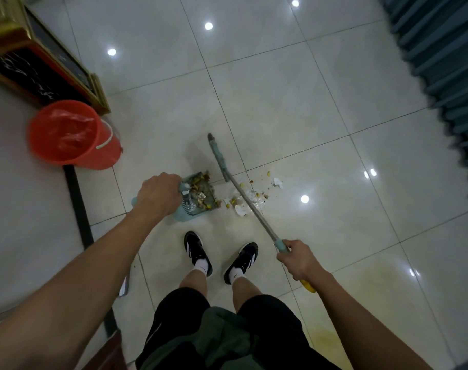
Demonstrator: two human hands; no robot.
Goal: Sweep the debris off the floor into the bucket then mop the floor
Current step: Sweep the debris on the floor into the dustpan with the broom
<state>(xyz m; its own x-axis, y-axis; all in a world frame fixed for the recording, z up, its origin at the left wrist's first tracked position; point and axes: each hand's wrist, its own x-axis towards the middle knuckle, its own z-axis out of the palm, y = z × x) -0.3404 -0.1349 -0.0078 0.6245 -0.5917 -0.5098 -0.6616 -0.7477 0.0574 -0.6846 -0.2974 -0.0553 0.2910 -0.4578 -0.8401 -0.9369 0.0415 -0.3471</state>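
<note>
On the tiled floor (294,108) a red bucket (67,134) with a red plastic liner stands well left of the debris (251,198). The left hand (158,194) grips the teal dustpan (198,198), already full of scraps. The right hand (298,259) has its fingers (283,256) curled around the broom (238,188) handle, the head near the scattered paper and yellow bits.

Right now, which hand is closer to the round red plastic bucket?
Left. The left hand grips the pale teal dustpan just right of the round red plastic bucket. The right hand holds the broom handle much farther away, past the debris.
</note>
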